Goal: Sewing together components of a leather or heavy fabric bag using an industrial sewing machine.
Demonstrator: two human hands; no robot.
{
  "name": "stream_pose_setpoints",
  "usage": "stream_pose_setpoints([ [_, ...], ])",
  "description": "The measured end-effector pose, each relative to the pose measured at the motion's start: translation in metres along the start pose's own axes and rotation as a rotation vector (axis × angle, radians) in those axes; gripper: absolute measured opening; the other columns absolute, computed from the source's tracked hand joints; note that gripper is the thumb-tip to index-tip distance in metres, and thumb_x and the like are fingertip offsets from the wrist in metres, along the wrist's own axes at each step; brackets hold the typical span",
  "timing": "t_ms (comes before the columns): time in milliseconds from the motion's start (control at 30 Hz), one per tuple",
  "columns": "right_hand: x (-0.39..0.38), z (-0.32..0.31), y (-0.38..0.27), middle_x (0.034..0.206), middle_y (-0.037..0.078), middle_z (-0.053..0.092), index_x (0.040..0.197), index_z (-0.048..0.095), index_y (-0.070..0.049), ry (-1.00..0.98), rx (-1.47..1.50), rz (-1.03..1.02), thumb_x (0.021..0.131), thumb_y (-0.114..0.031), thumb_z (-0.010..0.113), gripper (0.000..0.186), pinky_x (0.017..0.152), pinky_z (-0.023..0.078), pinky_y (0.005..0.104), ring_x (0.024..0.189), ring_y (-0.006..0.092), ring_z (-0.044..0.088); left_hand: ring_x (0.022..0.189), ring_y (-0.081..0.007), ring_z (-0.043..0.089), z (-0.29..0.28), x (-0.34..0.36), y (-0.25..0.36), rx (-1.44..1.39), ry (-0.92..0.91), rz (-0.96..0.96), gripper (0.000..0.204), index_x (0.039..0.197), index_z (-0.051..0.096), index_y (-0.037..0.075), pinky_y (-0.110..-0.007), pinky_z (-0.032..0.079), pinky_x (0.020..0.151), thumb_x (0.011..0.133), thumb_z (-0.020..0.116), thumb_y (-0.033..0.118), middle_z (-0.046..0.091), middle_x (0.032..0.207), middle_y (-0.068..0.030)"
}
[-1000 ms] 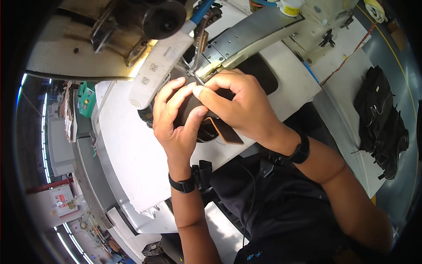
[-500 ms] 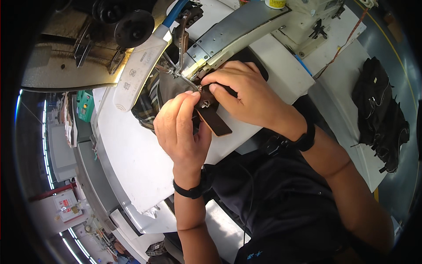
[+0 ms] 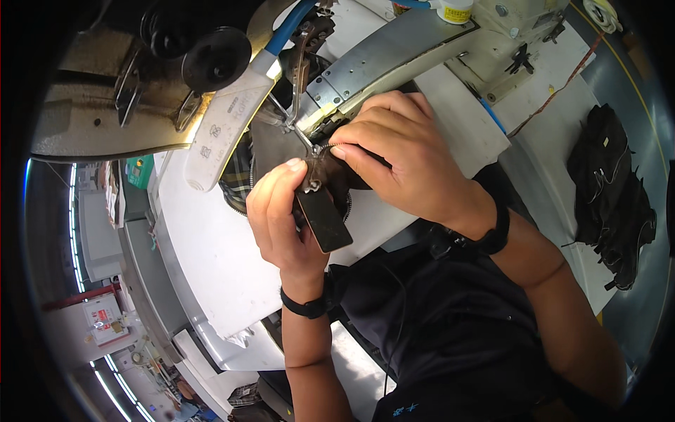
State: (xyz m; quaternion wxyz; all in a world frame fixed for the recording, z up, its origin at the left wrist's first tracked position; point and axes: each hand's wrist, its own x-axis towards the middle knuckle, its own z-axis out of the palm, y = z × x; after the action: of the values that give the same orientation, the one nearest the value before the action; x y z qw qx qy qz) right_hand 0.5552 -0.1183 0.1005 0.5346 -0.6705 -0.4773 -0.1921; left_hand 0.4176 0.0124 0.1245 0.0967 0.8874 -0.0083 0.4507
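A dark brown-grey fabric piece (image 3: 273, 144) with a metal zipper (image 3: 326, 146) and plaid lining (image 3: 235, 181) lies by the sewing machine's metal foot parts (image 3: 294, 116). My left hand (image 3: 278, 221) is closed on it, thumb and index finger pinching beside a small metal fitting (image 3: 314, 185). A flat, dark brown strap (image 3: 325, 225) hangs from that fitting toward me. With thumb and index finger, my right hand (image 3: 404, 151) grips the zipper's edge just right of the fitting. Its other fingers curl over the dark cloth beneath.
The sewing machine's head (image 3: 84, 105) and a white panel lamp (image 3: 228, 119) hang at the upper left. Its bed (image 3: 365, 63) runs to the upper right, toward a white bottle with a yellow label (image 3: 457, 11). Dark fabric pieces (image 3: 612, 197) lie right of the white table (image 3: 204, 260).
My left hand has turned slightly and come down with the strap, which now shows broader and lower. My right thumb and index finger have shifted to the zipper's edge, baring more zipper.
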Motion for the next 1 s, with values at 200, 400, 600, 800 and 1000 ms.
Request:
stream_pose_setpoints([
  [200, 0.0, 0.009, -0.004, 0.087, -0.005, 0.069, 0.094, 0.073, -0.013, 0.075, -0.134, -0.012, 0.088, -0.017, 0.076, 0.008, 0.086, 0.041, 0.0353, 0.095, 0.016, 0.061, 0.11, -0.0334, 0.07, 0.006, 0.004, -0.002, -0.008, 0.007, -0.047, 0.041, 0.123, 0.067, -0.002, -0.042, 0.053, 0.101, 0.083, 0.076, -0.009, 0.072, 0.118, -0.0176],
  [400, 0.001, 0.007, -0.006, 0.088, -0.003, 0.073, 0.098, 0.075, -0.012, 0.086, -0.215, 0.002, 0.088, -0.015, 0.078, 0.011, 0.082, 0.04, 0.0349, 0.091, 0.0173, 0.062, 0.113, -0.0317, 0.07, 0.008, 0.007, 0.003, -0.02, -0.012, -0.081, 0.041, 0.123, 0.068, -0.001, -0.041, 0.052, 0.103, 0.083, 0.074, -0.011, 0.073, 0.12, -0.0156],
  [600, 0.003, 0.012, -0.009, 0.087, -0.003, 0.071, 0.095, 0.072, -0.012, 0.074, -0.265, 0.023, 0.088, -0.015, 0.077, 0.009, 0.081, 0.041, 0.0351, 0.089, 0.0165, 0.062, 0.115, -0.0304, 0.069, 0.01, 0.013, -0.003, -0.071, 0.003, -0.135, 0.041, 0.123, 0.07, 0.0, -0.04, 0.051, 0.105, 0.083, 0.073, -0.012, 0.073, 0.122, -0.0149],
  [800, 0.0, 0.011, -0.008, 0.087, -0.001, 0.073, 0.097, 0.07, -0.012, 0.118, -0.223, -0.012, 0.09, -0.013, 0.076, 0.009, 0.074, 0.043, 0.0337, 0.08, 0.0177, 0.065, 0.115, -0.0341, 0.067, 0.006, 0.014, 0.001, 0.029, -0.039, -0.103, 0.045, 0.127, 0.066, -0.002, -0.043, 0.052, 0.103, 0.084, 0.079, -0.003, 0.071, 0.122, -0.0149],
  [1000, -0.012, 0.003, -0.012, 0.097, 0.008, 0.076, 0.111, 0.07, -0.007, -0.096, 0.034, 0.323, 0.093, -0.012, 0.074, 0.019, 0.072, 0.06, 0.0346, 0.083, 0.0282, 0.074, 0.104, -0.0304, 0.064, 0.006, 0.018, 0.012, 0.141, 0.041, -0.237, 0.043, 0.122, 0.066, 0.0, -0.039, 0.049, 0.092, 0.085, 0.087, 0.01, 0.07, 0.116, -0.011],
])
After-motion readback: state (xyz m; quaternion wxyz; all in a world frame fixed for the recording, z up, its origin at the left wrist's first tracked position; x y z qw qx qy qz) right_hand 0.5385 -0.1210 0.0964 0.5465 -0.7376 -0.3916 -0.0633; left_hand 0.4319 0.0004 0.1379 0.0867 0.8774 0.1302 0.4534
